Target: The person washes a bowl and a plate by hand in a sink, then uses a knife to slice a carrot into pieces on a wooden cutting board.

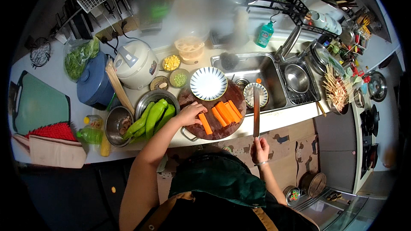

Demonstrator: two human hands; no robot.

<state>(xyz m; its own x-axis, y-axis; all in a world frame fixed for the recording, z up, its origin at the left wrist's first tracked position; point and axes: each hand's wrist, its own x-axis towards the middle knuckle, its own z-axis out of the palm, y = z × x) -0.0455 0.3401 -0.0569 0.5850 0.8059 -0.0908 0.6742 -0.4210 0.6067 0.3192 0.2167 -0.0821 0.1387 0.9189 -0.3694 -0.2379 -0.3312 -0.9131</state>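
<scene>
A round dark-brown cutting board (188, 97) lies on the counter before me. My left hand (191, 114) is at its left side, fingers curled over the upper end of a carrot piece (206, 124). Right of it, several long carrot pieces (227, 114) lie side by side. A white plate with a dark striped rim (208, 83) rests on the board's far part. My right hand (261, 149) is closed round the handle of a kitchen knife (256, 117). Its blade points away from me, right of the board, in front of a small patterned bowl (249, 93) with pale contents.
Long green peppers (155, 117) fill a metal bowl left of the board; another metal bowl (110, 130) stands beside it. Behind are small bowls of corn kernels (171, 62) and peas (180, 78), and a rice cooker (136, 64). A sink (274, 75) is at the back right.
</scene>
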